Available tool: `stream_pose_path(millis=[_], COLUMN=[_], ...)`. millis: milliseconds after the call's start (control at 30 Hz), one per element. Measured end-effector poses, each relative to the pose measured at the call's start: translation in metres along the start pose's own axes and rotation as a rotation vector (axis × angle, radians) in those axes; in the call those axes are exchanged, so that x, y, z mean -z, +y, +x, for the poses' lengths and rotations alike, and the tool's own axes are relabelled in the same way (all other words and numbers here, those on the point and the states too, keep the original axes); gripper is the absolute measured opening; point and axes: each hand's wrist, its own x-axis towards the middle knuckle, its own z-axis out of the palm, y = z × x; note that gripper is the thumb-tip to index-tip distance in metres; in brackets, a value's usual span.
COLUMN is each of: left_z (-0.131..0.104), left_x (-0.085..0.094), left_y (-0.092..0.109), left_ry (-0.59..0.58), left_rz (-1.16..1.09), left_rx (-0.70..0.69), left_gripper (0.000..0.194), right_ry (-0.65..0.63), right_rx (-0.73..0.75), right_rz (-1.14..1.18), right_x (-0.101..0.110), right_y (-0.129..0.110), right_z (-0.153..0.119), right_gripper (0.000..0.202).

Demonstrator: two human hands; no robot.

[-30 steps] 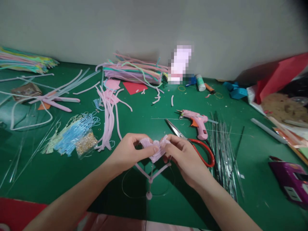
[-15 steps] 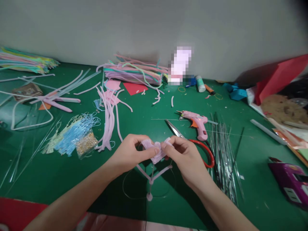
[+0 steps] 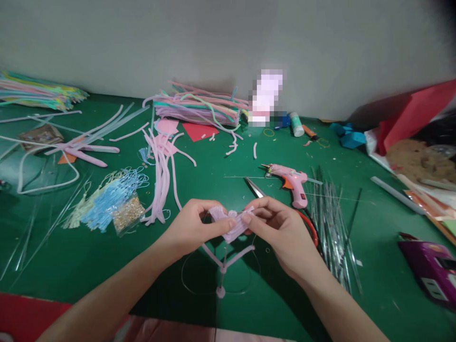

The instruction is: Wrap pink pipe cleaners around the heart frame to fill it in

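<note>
Both hands are closed on one small thing, a lilac chenille-stem piece (image 3: 231, 232), held up between them at the near middle of the green table (image 3: 210, 175). The left hand (image 3: 199, 221) lays its thumb across the face with fingers tucked behind; the right hand (image 3: 272, 221) pinches the other edge between thumb and fingertips. The two-sided grip probably keeps so soft a piece flat and steady — one hand alone might let it twist.

The scissors (image 3: 254, 187) and the pink glue gun (image 3: 299, 187) lie just beyond the right hand, presumably to be within easy reach. Loose lilac chenille stems (image 3: 162, 194) lie beyond the left hand, seemingly as ready stock, while the tassels (image 3: 109, 202) and the bag of gold beads (image 3: 128, 213) sit together farther left, perhaps grouped as trimmings.

The piece looks fuzzy and ribbed, as if made of rows set side by side, with a small rounded bump at its upper middle. Below it runs a thin stem (image 3: 225, 251) with a lilac V-shaped branch (image 3: 240, 255) and, lower, a round lilac knob (image 3: 221, 291) — whether this end touches the table I cannot tell.
</note>
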Motion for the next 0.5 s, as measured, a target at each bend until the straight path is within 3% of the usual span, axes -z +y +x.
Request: stream_pose_path(millis=[233,367,433,500], left_z=[0.001,0.001,0.001,0.001], left_x=[-0.002,-0.003,-0.003,-0.002], left_y=[0.005,0.006,0.005,0.005], left_ry=[0.015,0.029,0.033,0.037], left_rz=[0.087,0.086,0.076,0.059], left_rx=[-0.027,-0.015,-0.012,-0.013], left_gripper=[0.024,0.023,0.023,0.022], right_ry=[0.129,0.236,0.236,0.225], right_rx=[0.146,0.556,0.782,0.84], right_rz=[-0.296,-0.767,-0.937,-0.967], right_x=[-0.004,-0.006,-0.007,-0.007], right_y=[-0.004,-0.002,-0.002,-0.005], right_z=[-0.005,-0.012,-0.017,-0.022], right_gripper=[0.018,0.003,0.012,0.016])
